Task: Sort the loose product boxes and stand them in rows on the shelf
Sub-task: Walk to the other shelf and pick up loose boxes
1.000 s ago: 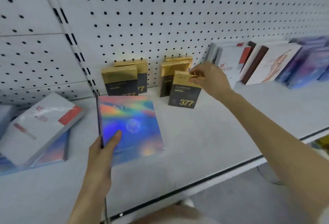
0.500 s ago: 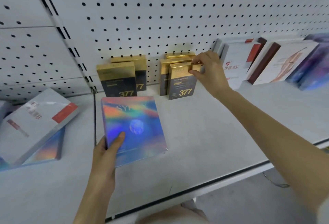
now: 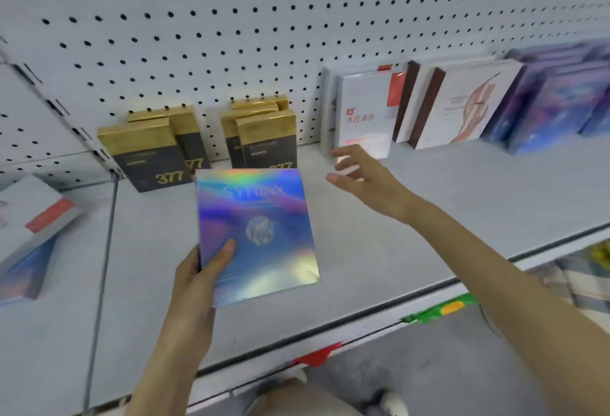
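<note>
Holographic box (image 3: 257,234) sits centre frame, tilted face-up over the shelf (image 3: 445,204), gripped at its lower left corner by the left hand (image 3: 198,283), thumb on the front. Right hand (image 3: 366,178) is empty, fingers loosely spread, just right of centre. Two stacks of gold-and-black boxes (image 3: 145,151) stand against the pegboard (image 3: 297,19) behind it. White-and-red boxes (image 3: 363,111), brown-spined boxes (image 3: 462,102) and blue-purple boxes (image 3: 554,102) stand in rows at upper right. Loose boxes (image 3: 33,227) lie flat at left edge.
</note>
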Demonstrator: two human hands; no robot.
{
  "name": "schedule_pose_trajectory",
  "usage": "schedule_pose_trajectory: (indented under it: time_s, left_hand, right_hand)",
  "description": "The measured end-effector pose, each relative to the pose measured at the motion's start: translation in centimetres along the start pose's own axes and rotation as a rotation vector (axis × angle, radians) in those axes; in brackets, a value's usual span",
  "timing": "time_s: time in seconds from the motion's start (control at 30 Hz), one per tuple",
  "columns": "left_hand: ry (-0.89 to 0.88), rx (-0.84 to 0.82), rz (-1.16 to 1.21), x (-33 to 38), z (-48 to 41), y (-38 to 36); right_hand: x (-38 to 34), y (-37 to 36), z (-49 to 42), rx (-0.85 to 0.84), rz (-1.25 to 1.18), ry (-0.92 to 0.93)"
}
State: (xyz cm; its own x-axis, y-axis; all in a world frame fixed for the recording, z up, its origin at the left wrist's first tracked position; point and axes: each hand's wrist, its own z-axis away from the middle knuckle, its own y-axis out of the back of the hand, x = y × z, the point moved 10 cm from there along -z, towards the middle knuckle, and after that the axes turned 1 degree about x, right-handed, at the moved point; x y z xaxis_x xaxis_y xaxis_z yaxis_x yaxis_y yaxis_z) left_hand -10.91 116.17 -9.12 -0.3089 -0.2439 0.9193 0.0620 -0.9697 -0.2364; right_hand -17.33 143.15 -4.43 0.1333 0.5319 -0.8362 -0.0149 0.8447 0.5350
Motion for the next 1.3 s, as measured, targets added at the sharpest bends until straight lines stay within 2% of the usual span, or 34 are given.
schedule_pose_trajectory:
  time_s: [0.07,0.17,0.3,0.47,0.57,0.7,0.8,1.0,1.2,1.3]
  left_hand:
    - [-0.029,-0.064,0.0,-0.7,1.2,-4.7]
    - [-0.058,-0.153,-0.05,-2.7,3.5,-12.7]
    - [-0.137,-0.294,-0.225,-5.8,7.4,-24.8]
    - [-0.361,-0.427,-0.662,-8.4,11.8,-36.9]
    - [-0.31,-0.455,-0.704,-10.4,12.4,-41.2]
    - [-0.303,-0.459,-0.732,-11.8,11.3,-45.9]
    - [-0.319,-0.407,-0.743,-12.0,9.3,-49.2]
    - [-0.4,-0.159,-0.67,-11.8,2.5,-54.8]
    - [-0.446,0.139,-0.606,-10.6,-2.0,-58.7]
    - [-0.462,0.204,-0.568,-10.0,-3.6,-60.4]
  right_hand:
    - [3.1,1.0,3.0,-0.138,-0.123,-0.097]
    - [7.2,4.9,7.9,-0.184,-0.236,-0.139]
    - [13.9,14.5,14.7,-0.018,-0.232,-0.115]
    - [22.0,24.7,21.9,0.12,-0.236,-0.157]
    - [24.8,29.8,23.6,0.246,-0.133,-0.155]
    - [27.4,34.7,23.0,0.32,-0.135,-0.113]
    - [28.9,37.5,21.1,0.354,-0.143,-0.082]
    - [32.6,43.4,13.5,0.356,-0.173,-0.075]
    - [33.0,48.3,4.5,0.327,-0.123,-0.025]
    - [32.9,49.6,1.1,0.324,-0.074,0.008]
